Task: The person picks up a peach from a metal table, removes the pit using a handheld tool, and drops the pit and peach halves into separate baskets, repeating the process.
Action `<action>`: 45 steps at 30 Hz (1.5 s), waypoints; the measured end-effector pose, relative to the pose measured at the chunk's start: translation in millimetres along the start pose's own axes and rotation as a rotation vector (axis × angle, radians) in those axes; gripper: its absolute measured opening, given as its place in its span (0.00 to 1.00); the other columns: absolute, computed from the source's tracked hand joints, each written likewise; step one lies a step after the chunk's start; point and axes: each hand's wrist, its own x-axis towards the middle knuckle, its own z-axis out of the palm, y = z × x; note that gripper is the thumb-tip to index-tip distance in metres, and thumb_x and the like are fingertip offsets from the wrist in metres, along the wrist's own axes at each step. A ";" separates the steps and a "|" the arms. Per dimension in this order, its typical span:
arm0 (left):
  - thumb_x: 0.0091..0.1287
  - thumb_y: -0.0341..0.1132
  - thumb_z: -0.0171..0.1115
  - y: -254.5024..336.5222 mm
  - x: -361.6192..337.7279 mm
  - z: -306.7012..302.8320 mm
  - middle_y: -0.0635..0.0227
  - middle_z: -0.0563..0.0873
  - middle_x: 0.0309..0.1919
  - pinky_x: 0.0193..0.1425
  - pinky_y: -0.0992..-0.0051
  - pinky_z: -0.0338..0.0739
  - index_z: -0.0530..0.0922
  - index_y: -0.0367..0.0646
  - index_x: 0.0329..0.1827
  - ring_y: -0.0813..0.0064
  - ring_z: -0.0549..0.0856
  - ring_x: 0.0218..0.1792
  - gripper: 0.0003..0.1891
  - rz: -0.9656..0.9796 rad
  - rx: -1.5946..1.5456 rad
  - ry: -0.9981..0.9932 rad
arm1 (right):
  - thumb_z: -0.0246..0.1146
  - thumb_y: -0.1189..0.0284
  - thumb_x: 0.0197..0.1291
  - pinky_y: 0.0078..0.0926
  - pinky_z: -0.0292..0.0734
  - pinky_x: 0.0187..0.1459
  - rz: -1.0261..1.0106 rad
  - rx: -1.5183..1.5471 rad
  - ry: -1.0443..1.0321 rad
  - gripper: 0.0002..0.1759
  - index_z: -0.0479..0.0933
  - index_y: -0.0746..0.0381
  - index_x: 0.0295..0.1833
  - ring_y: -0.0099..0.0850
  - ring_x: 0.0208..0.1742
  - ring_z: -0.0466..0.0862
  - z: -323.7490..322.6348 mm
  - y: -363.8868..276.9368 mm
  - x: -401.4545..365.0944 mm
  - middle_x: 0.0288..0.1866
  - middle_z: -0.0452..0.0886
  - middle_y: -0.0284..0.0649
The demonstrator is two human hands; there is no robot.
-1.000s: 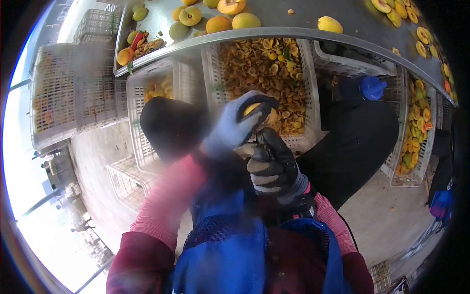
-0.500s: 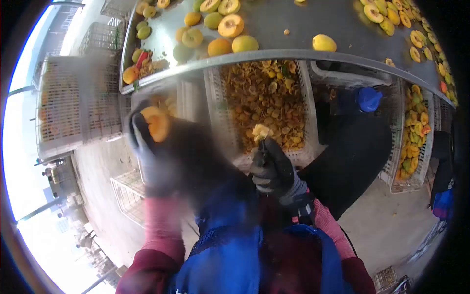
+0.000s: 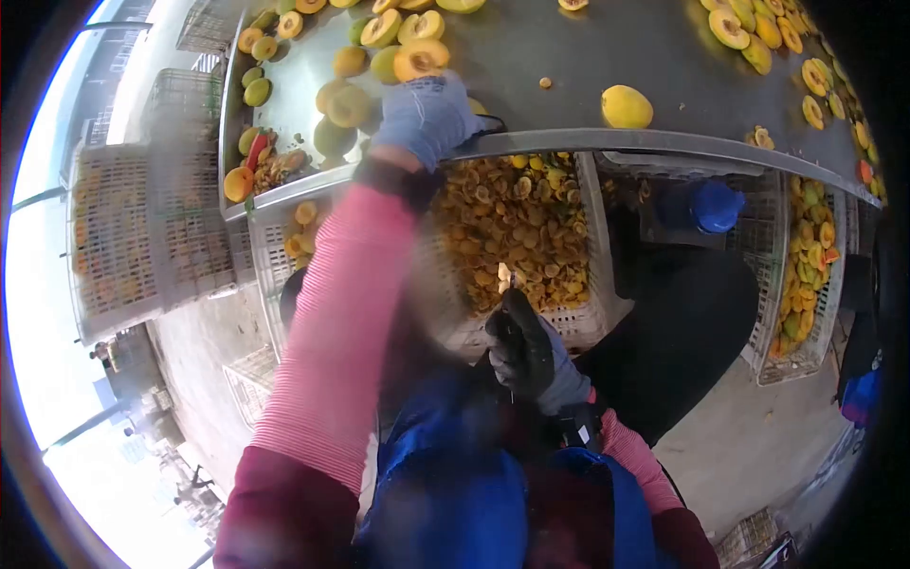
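Note:
My left hand [image 3: 424, 116], in a pale blue-grey glove, reaches over the metal table's front rim among the peach halves. It lies right by a cut peach half [image 3: 421, 60]; its fingers are hidden behind the back of the hand, so I cannot see whether they grip fruit. My right hand [image 3: 527, 349], in a grey glove with dark fingers, is closed around a slim tool [image 3: 513, 281] pointing away from me, mostly hidden in the fist. A pale scrap of fruit [image 3: 504, 275] shows at its tip, above a crate of peach scraps [image 3: 517, 223].
The metal table [image 3: 531, 104] carries more cut fruit and a lone yellow peach [image 3: 627, 107]. Beneath it stand a crate of fruit pieces [image 3: 806, 270] at right and a blue object [image 3: 713, 206]. Stacked plastic crates [image 3: 118, 228] stand at left.
My left hand has gone from beside my knee, where it held a peach half, up to the fruit on the table. That half is out of its former place. My right hand stays nearly still.

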 end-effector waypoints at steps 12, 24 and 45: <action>0.63 0.38 0.57 19.9 -125.2 20.1 0.61 0.78 0.48 0.49 0.76 0.74 0.69 0.32 0.58 0.75 0.79 0.44 0.24 -0.034 -1.907 0.065 | 0.52 0.47 0.63 0.19 0.63 0.16 -0.048 0.478 -0.217 0.21 0.71 0.54 0.44 0.20 0.18 0.68 -18.5 -4.1 12.4 0.23 0.69 0.30; 0.66 0.47 0.50 22.1 -181.3 57.7 0.54 0.75 0.54 0.60 0.67 0.72 0.65 0.34 0.61 0.64 0.77 0.54 0.27 -0.056 -1.788 0.070 | 0.53 0.70 0.66 0.19 0.74 0.27 -0.328 -0.249 0.084 0.18 0.67 0.67 0.58 0.22 0.27 0.77 25.7 -32.3 -18.4 0.36 0.77 0.38; 0.59 0.23 0.61 49.1 -208.0 71.8 0.54 0.79 0.43 0.43 0.69 0.77 0.68 0.36 0.57 0.64 0.80 0.42 0.22 -0.016 -1.046 0.440 | 0.63 0.77 0.55 0.28 0.76 0.42 -0.880 -0.500 0.325 0.15 0.73 0.66 0.49 0.33 0.39 0.82 29.4 -14.6 -26.0 0.37 0.80 0.44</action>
